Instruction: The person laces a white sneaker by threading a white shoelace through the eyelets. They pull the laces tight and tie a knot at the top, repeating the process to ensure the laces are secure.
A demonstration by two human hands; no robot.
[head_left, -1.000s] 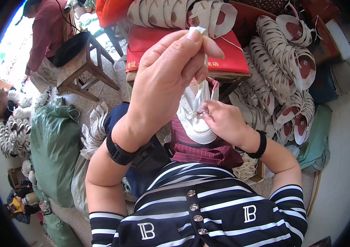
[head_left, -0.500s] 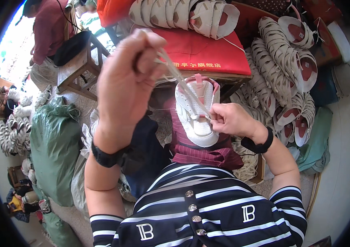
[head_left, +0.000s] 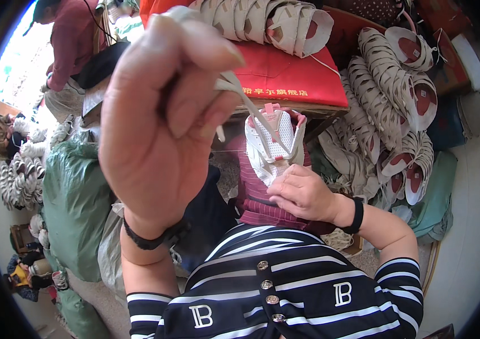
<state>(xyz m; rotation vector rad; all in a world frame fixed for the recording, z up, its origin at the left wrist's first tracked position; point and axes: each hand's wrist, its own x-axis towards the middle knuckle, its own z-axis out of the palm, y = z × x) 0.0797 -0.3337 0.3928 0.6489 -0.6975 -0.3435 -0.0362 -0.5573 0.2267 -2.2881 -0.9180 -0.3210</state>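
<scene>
The left hand, blurred and left of centre, has come closer to the camera than half a second ago, curled and seemingly pinching the pale lace, which looks drawn further through. The right hand, its fingers bent close together, has left the lace for the toe of the white shoe, mid-frame on burgundy cloth; whether it grips, I cannot tell. Beyond, stacked uppers fill the top centre; a co-worker is upper left.
</scene>
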